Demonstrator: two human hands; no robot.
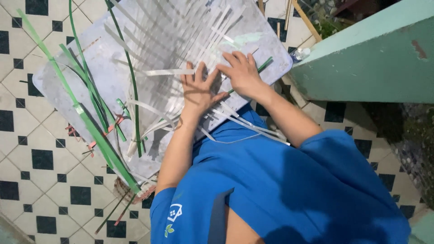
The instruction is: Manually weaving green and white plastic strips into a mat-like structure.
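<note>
Pressing down on a mat of woven white strips (181,49), both hands work near the board's edge closest to the person. The left hand (197,90) lies flat with fingers spread, its grip open, palm on the weave beside a loose white strip (169,72) that crosses the others sideways. The right hand (244,72) rests just beside it, fingers curled down onto the strips; whether its grip is closed on one I cannot tell. The 2 hands nearly touch at the thumbs.

The weave lies on a pale grey board (58,86) set on a floor of cream and black tiles (40,158). Long ends of white strip (244,122) trail off the near edge over the person's blue shirt (280,190), which hides that edge of the board. Green strips (90,126) lie along the board's left edge and run past its corner onto the floor, some crossing the white ones. Small reddish scraps (97,140) sit among them. A green-painted wall (370,63) rises off the board's right corner, with wooden sticks (307,20) leaning beyond the far edge.
</note>
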